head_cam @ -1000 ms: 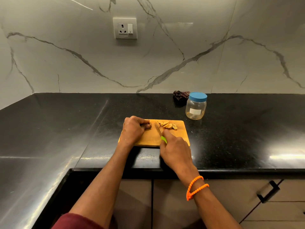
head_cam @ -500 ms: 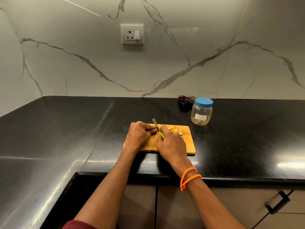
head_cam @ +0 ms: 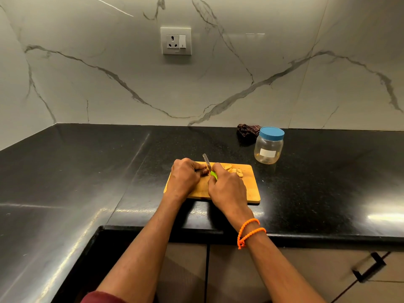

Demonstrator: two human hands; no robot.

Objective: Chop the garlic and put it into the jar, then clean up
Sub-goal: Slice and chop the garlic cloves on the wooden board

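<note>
A wooden cutting board (head_cam: pixel 251 191) lies on the black counter. My left hand (head_cam: pixel 184 177) pins a piece of garlic (head_cam: pixel 204 171) against the board with curled fingers. My right hand (head_cam: pixel 227 189) grips a green-handled knife (head_cam: pixel 206 161), whose serrated blade points up and away just right of my left fingertips. Several cut garlic slices (head_cam: pixel 235 170) lie on the board's far right part. A clear plastic jar (head_cam: pixel 269 146) with its blue lid on stands beyond the board's right corner.
A dark crumpled cloth (head_cam: pixel 248 131) lies by the wall behind the jar. The black counter (head_cam: pixel 87 171) runs left into a corner and right past the jar. Its front edge lies just below the board, with cabinet doors (head_cam: pixel 284 270) under it.
My right hand moved left with the knife, from the sliced pieces to my left fingertips. The blade went from lying low over the board to pointing up. The camera tilted slightly.
</note>
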